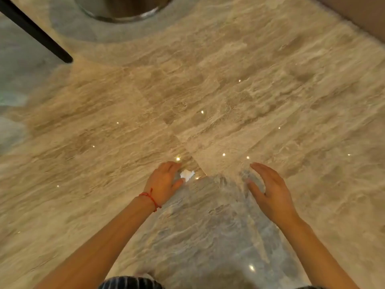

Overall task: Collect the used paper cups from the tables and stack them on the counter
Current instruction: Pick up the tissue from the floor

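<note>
Left hand: while it reaches down over the marble floor [229, 105], the left hand [164, 182] pinches a white paper scrap [187, 175] at its 2 o'clock.
Right hand: the right hand [268, 188] hangs wide, fingers relaxed, holding nothing.
Cups: none in view.

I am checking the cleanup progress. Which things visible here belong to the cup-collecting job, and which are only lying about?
Belongs to the job:
- left hand, fingers at a white paper scrap, no cup in it
- right hand, open, holding nothing
- no paper cups in view

Only lying about:
- marble floor
- black table leg
- round metal base
- red wrist string
</note>
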Demonstrator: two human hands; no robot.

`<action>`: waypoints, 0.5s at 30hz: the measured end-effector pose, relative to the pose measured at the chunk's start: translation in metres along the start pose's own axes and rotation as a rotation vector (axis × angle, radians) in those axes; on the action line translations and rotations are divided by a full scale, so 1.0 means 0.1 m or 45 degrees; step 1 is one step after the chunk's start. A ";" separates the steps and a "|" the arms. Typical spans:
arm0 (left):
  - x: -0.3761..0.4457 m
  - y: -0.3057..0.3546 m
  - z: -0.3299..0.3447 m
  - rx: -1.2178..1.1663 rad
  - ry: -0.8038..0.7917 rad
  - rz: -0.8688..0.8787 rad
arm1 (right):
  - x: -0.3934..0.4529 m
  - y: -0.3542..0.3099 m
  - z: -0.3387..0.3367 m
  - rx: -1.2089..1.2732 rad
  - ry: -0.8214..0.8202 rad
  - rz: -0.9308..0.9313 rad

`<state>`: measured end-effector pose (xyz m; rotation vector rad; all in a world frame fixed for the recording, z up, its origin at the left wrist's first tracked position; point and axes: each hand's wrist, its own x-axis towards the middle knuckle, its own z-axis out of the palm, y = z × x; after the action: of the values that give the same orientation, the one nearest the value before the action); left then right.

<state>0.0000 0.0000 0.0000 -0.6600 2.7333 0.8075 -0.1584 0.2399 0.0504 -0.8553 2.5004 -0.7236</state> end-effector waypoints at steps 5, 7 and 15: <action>0.27 -0.01 0.32 -0.022 -0.025 -0.103 | 0.07 0.05 0.25 -0.033 -0.085 0.022; 0.31 -0.01 0.39 0.053 -0.016 -0.113 | 0.05 0.05 0.27 -0.036 -0.087 0.019; 0.31 0.16 0.37 -0.657 0.181 -0.415 | 0.04 0.03 0.27 0.020 -0.052 0.017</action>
<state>-0.0318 0.0218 -0.0331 -1.2647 2.4302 1.4343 -0.1491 0.2299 0.0260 -0.8391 2.4590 -0.7132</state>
